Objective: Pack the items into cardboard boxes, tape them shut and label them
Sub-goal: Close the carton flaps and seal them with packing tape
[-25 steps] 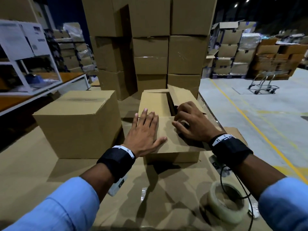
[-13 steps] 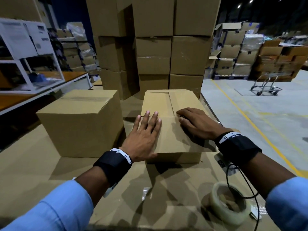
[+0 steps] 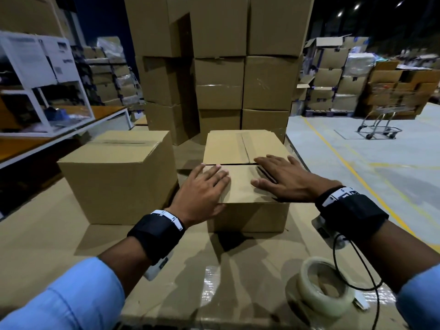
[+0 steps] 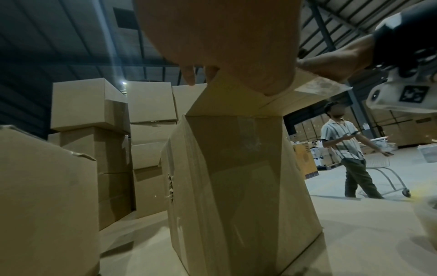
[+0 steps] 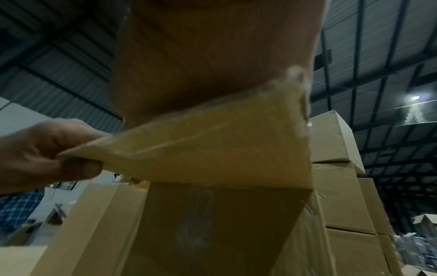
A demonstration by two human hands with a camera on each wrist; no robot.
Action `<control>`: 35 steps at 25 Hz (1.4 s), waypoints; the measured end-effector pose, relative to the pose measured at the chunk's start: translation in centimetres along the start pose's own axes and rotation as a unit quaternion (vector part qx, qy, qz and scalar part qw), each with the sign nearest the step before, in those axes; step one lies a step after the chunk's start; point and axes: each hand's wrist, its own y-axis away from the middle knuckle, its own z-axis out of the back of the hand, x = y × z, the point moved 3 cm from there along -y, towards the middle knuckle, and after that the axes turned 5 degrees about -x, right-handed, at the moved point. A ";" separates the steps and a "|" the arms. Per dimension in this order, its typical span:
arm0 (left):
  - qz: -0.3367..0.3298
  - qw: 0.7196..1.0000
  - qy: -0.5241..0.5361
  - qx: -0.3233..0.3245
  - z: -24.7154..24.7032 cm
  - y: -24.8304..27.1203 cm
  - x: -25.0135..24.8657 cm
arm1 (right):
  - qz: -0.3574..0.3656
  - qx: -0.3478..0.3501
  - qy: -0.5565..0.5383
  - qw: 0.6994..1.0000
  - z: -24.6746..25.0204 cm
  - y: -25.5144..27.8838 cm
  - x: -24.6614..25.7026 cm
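Both hands flat on a small box (image 3: 245,186), left hand (image 3: 202,186) and right hand (image 3: 283,178) with fingers straight, pressing its flaps, tape roll (image 3: 323,289) nearby, larger box (image 3: 114,177) alongside

Left hand (image 3: 202,186) and right hand (image 3: 283,178) lie flat (fingers straight).

The tabletop (image 3: 59,236) is covered in flat brown cardboard with a shiny strip of clear tape near its front edge. On it stand two boxes side by side: a bigger box (image 3: 116,177) on the left and a smaller box (image 3: 247,219) just to its right. A tape roll (image 3: 321,289) lies flat near the front right corner
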 end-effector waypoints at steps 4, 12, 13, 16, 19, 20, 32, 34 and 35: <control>0.024 0.988 0.025 -0.153 1.8 -0.2 0.6 | 0.019 0.007 -0.035 0.999 2.5 0.4 1.0; 0.115 0.955 0.042 -0.271 3.9 -1.9 1.8 | 0.071 -0.178 0.120 0.974 6.9 0.9 3.6; 0.134 0.954 0.035 -0.265 4.0 -2.2 2.0 | 0.063 -0.199 0.133 0.969 7.0 0.6 3.5; 0.177 0.957 0.001 -0.232 4.2 -2.7 2.3 | 0.057 -0.260 0.151 0.952 7.3 -0.5 2.9; 0.169 0.965 -0.016 -0.202 3.6 -2.6 2.2 | 0.060 -0.288 0.158 0.943 7.3 -1.6 2.4; 0.167 0.968 -0.013 -0.189 3.4 -2.6 2.2 | 0.059 -0.288 0.164 0.942 7.3 -1.9 2.3; 0.187 0.981 0.019 -0.046 0.5 -5.3 3.7 | -0.051 -0.257 0.174 0.949 4.7 -7.3 0.5; 0.187 0.982 0.040 -0.010 -0.3 -5.7 3.8 | -0.042 -0.209 0.155 0.965 3.7 -7.9 0.0; 0.186 0.981 0.047 0.011 -0.8 -5.8 3.8 | -0.037 -0.178 0.139 0.973 3.1 -8.1 -0.3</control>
